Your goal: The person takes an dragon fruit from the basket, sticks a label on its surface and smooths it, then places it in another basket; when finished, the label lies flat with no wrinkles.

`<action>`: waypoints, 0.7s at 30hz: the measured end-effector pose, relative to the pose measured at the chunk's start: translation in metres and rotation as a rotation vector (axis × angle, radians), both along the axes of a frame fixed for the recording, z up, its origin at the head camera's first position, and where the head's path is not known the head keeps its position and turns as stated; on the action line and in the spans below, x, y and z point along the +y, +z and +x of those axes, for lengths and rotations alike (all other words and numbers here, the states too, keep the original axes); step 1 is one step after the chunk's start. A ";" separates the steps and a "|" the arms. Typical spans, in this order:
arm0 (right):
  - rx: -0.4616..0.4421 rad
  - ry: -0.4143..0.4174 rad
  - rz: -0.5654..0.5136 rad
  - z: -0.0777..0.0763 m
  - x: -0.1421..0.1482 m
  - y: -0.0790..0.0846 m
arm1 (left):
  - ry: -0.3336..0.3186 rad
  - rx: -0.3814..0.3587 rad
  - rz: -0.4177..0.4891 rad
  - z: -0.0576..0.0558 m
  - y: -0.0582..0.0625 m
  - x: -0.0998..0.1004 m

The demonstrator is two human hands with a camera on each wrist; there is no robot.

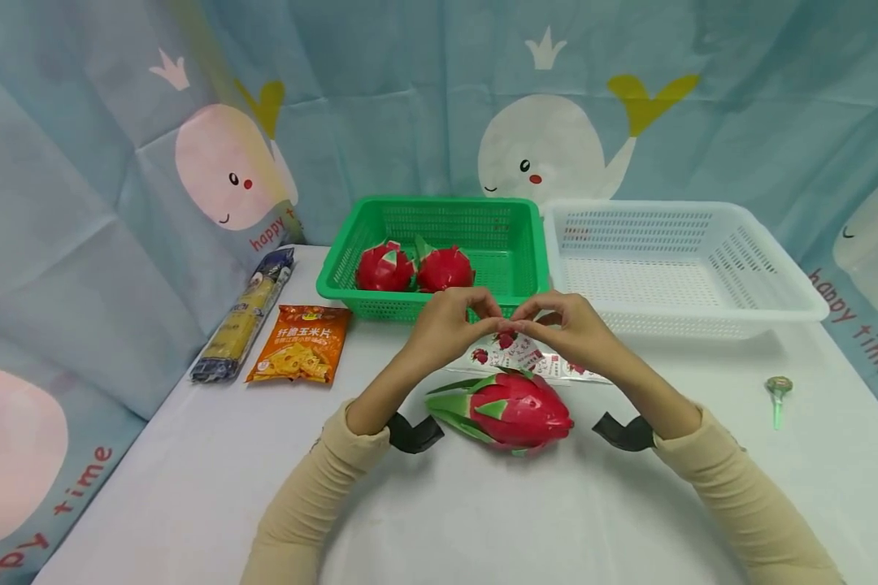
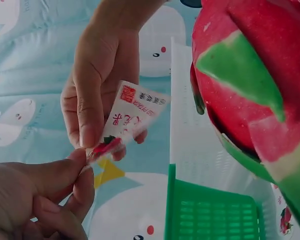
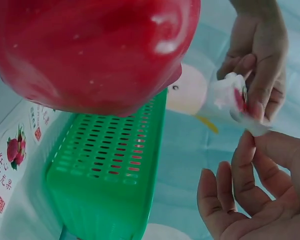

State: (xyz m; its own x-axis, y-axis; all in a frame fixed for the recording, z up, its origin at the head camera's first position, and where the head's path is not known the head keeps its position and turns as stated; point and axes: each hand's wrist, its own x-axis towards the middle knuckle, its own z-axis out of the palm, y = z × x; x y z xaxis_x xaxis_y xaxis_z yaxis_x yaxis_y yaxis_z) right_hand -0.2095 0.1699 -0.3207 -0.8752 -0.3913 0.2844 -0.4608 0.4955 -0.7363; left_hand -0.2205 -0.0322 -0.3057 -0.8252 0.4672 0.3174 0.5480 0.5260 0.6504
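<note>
Both hands meet over the table and pinch one small printed label (image 2: 132,117) between thumbs and forefingers. It carries a dragon fruit picture and red and black lettering, and it looks bent in the right wrist view. My left hand (image 1: 449,325) grips its edge from the left; my right hand (image 1: 574,329) grips it from the right. A red dragon fruit (image 1: 523,410) with green leaf tips lies on its side just below the hands, stem end leftward. Behind the fingers, a strip of similar labels (image 1: 552,366) lies flat on the table.
A green basket (image 1: 432,307) at the back holds two dragon fruits (image 1: 445,268). Beside it stands a white basket (image 1: 702,313). An orange snack bag (image 1: 300,345) and a long yellow-and-blue package (image 1: 245,317) lie at left. A small green-handled item (image 1: 779,398) lies at right.
</note>
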 end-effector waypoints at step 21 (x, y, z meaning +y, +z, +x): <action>-0.257 -0.140 -0.119 0.037 0.024 -0.016 | 0.041 -0.040 0.315 0.032 -0.032 0.001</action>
